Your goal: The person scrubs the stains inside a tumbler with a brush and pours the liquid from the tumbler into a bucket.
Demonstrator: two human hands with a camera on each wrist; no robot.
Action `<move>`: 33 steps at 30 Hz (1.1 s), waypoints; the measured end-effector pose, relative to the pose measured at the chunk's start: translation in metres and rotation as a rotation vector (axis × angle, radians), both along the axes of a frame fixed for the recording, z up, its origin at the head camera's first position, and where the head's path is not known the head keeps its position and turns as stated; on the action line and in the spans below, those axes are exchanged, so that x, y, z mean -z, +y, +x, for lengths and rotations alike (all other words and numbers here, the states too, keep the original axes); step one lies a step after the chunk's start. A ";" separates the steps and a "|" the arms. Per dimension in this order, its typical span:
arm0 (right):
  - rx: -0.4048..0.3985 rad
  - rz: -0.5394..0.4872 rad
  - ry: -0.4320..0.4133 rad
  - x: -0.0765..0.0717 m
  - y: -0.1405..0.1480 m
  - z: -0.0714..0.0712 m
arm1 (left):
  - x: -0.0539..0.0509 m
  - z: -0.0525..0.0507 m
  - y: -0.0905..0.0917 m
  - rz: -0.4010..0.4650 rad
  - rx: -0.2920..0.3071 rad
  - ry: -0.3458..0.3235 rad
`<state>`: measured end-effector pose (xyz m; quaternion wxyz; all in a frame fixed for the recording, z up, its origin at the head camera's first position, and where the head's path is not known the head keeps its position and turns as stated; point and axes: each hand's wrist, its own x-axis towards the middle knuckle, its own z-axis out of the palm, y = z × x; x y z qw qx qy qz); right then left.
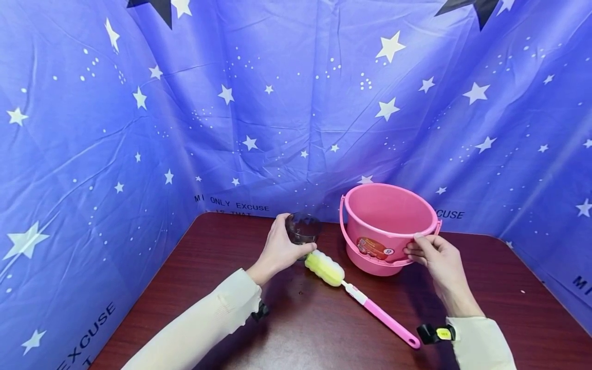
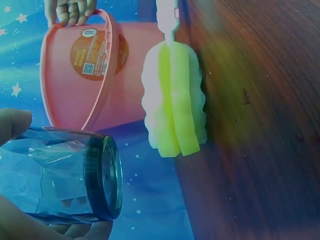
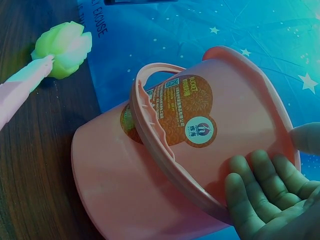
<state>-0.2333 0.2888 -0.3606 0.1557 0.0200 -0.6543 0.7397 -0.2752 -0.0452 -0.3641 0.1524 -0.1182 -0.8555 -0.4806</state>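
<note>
My left hand (image 1: 279, 249) grips a dark see-through glass cup (image 1: 302, 226), thumb on the near side and fingers round the far side. In the left wrist view the glass cup (image 2: 60, 172) appears raised above the table, its base towards the tabletop. A pink bucket (image 1: 388, 208) stands upright to the right. My right hand (image 1: 441, 264) holds its rim, thumb on the edge and fingers against the outer wall. Between the hands lies a bottle brush with a yellow-and-white sponge head (image 1: 325, 268) and a pink handle (image 1: 388, 319).
The dark red wooden table (image 1: 296, 334) has a blue star-printed curtain (image 1: 296, 103) around its back and sides. Across the front of the bucket hangs its pink carrying handle (image 3: 157, 150), below an orange label (image 3: 192, 100).
</note>
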 end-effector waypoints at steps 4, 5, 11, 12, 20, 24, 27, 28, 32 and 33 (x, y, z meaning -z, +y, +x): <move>-0.002 0.001 0.000 0.000 0.000 0.000 | 0.003 0.000 -0.002 0.025 0.000 -0.014; -0.003 0.001 0.001 0.000 0.000 0.000 | 0.004 0.000 -0.003 0.034 0.000 -0.015; -0.010 -0.001 0.000 0.000 0.001 0.000 | 0.005 0.002 -0.005 0.074 -0.001 -0.017; -0.010 0.000 -0.001 0.000 0.001 0.000 | 0.006 0.002 -0.006 0.079 -0.002 -0.020; -0.001 0.014 -0.012 0.000 0.001 -0.001 | 0.011 0.003 -0.010 0.097 -0.024 -0.039; -0.002 0.011 -0.012 0.000 0.001 -0.001 | 0.012 0.004 -0.013 0.114 -0.040 -0.049; 0.001 0.011 -0.014 0.000 0.001 -0.001 | 0.013 0.005 -0.014 0.119 -0.048 -0.055; 0.001 0.009 -0.014 0.000 0.001 -0.001 | 0.013 0.006 -0.015 0.119 -0.052 -0.058; 0.002 0.003 -0.008 0.000 0.002 0.000 | 0.015 0.007 -0.017 0.136 -0.061 -0.062; -0.001 0.002 -0.005 0.000 0.002 -0.001 | 0.016 0.007 -0.018 0.137 -0.065 -0.060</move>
